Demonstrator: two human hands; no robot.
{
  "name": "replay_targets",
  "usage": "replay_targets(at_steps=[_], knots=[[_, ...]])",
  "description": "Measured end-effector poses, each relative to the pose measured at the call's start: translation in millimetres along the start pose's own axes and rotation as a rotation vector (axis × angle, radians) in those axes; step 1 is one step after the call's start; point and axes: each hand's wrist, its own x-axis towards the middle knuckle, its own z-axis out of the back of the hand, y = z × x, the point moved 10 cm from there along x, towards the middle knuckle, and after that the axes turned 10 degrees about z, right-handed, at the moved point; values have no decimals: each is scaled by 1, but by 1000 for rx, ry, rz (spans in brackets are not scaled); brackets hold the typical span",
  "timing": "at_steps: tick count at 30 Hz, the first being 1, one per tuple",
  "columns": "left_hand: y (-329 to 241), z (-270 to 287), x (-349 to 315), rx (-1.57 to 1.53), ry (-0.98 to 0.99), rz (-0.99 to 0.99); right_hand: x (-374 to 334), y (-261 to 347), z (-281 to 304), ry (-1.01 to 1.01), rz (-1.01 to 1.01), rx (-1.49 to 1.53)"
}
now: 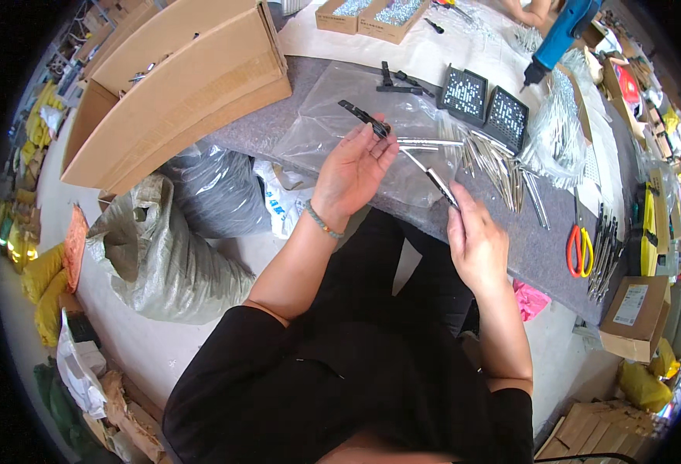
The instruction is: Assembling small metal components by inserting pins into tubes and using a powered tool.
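My left hand (348, 174), palm turned up, pinches a long black plastic part (354, 110) between thumb and fingers over the table. In my right hand (481, 243) is a slim metal rod with a black section (438, 185), slanting up and left toward the left hand. Its far tip stops near the left fingertips; whether it touches the black part I cannot tell. A clear plastic sheet (317, 127) lies beneath both hands. Beyond it rest several loose black plastic pieces (399, 88). Thin silver rods (503, 170) are spread right of my hands.
Two black trays (464, 94) of small parts sit beyond the rods. A blue electric screwdriver (564, 37) hangs at upper right. Scissors (585, 251) and dark rods (605, 259) lie at the right edge. An open cardboard box (193, 89) stands left; another person's hand (532, 11) shows at the top.
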Motion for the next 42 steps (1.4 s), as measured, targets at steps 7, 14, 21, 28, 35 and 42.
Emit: replay_targets(at_steps=[7, 14, 21, 28, 35, 42], knots=[[-9, -3, -4, -86, 10, -46, -5, -1, 0, 26, -26, -11], [-2, -18, -5, -29, 63, 12, -5, -15, -5, 82, -83, -81], [18, -3, 15, 35, -58, 48, -7, -52, -24, 126, -156, -50], [36, -20, 13, 116, 13, 104, 22, -37, -55, 63, -131, 337], [29, -12, 15, 102, 6, 106, 29, -20, -56, -33, 21, 206], [-17, 9, 21, 625, -305, -79, 28, -36, -47, -175, -49, 178]])
